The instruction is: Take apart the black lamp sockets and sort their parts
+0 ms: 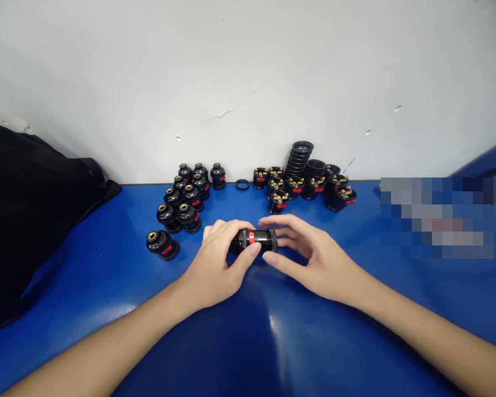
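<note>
While our left hand [219, 267] clamps the black fitting [264, 240] between thumb and fingers, our right hand [320, 253] curves about its right end with thumb and fingers apart; we cannot tell whether those fingertips touch it. The fitting lies on its side in front of us, near the middle of the blue table [182, 347], its red mark towards us and its left end partly hidden behind our left fingers.

Beyond our left hand we have a crowd of domed black fittings [189, 218] with brass-coloured tops, the nearest [162, 245] leaning apart from the others. A loose black ring [242, 184] lies between that crowd and the open-topped sockets [278, 203], whose brass contacts face up. A ribbed black stack [299, 161] rises among the sockets. The white wall [231, 66] blocks the table's back edge, black fabric [33, 209] covers our far left, and a pixelated patch hides part of the right.
</note>
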`<action>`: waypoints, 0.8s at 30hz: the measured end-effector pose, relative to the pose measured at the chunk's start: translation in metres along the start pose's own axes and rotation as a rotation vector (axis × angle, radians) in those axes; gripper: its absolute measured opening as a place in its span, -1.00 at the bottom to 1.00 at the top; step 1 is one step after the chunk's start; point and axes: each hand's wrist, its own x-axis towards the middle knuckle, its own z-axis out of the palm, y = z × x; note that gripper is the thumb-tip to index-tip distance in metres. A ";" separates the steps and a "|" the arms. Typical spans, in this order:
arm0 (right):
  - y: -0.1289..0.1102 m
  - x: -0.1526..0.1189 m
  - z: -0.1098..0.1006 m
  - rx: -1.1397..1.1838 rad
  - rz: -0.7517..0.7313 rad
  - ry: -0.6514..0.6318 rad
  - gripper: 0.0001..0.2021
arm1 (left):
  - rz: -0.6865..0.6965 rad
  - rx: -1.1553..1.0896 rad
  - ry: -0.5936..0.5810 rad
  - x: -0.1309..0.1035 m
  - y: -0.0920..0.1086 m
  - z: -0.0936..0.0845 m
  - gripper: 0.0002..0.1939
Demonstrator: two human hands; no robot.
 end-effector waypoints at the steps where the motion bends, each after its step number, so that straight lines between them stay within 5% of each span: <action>1: 0.000 0.001 0.000 0.033 0.064 -0.010 -0.62 | 0.014 0.000 0.000 0.000 0.000 0.000 -0.82; 5: 0.004 0.003 -0.005 0.094 0.124 -0.038 -0.67 | 0.000 0.017 -0.008 0.000 0.000 0.000 -0.82; 11: 0.003 -0.002 -0.005 -0.105 -0.216 0.011 -0.71 | -0.077 -0.002 -0.016 0.001 0.002 -0.001 -0.74; 14: 0.000 -0.002 -0.003 -0.099 -0.131 0.036 -0.58 | -0.022 -0.015 0.001 0.000 0.001 0.000 -0.82; 20: 0.002 0.006 -0.009 0.015 0.144 -0.072 -0.66 | 0.009 0.027 0.001 -0.002 0.000 0.000 -0.83; 24: 0.003 0.005 -0.010 0.069 -0.018 -0.019 -0.68 | -0.069 0.036 0.014 0.000 0.003 0.000 -0.79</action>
